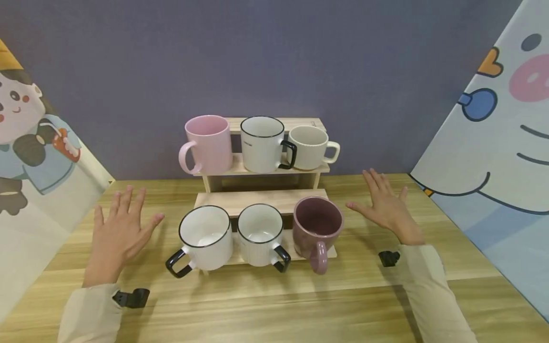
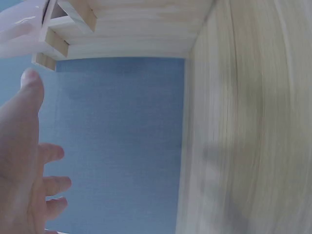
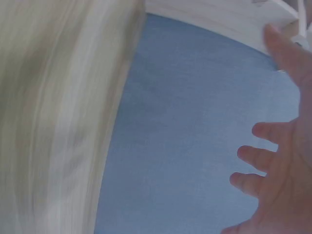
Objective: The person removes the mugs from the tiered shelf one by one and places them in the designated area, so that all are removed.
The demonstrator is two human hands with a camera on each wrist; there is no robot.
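Observation:
My left hand point(image 1: 117, 233) is spread with straight fingers left of a wooden tiered rack point(image 1: 261, 200), holding nothing. To the rack's right, my right hand point(image 1: 388, 207) is also spread and holds nothing. On the upper tier stand a pink mug point(image 1: 210, 147), a tall white mug with a black handle point(image 1: 261, 147) and a smaller cream mug point(image 1: 308, 150). Along the lower tier are two white black-rimmed mugs, the left one point(image 1: 208, 243) and the middle one point(image 1: 259, 238), and a purple mug point(image 1: 315, 228) at right. Neither hand touches a mug.
The rack stands on a wood-grain table point(image 1: 274, 309) before a grey-blue back panel point(image 1: 274, 57). Cartoon-printed side panels rise at the left point(image 1: 55, 190) and right point(image 1: 493, 162). Black wrist straps show at the left cuff point(image 1: 133, 298) and right cuff point(image 1: 389, 258).

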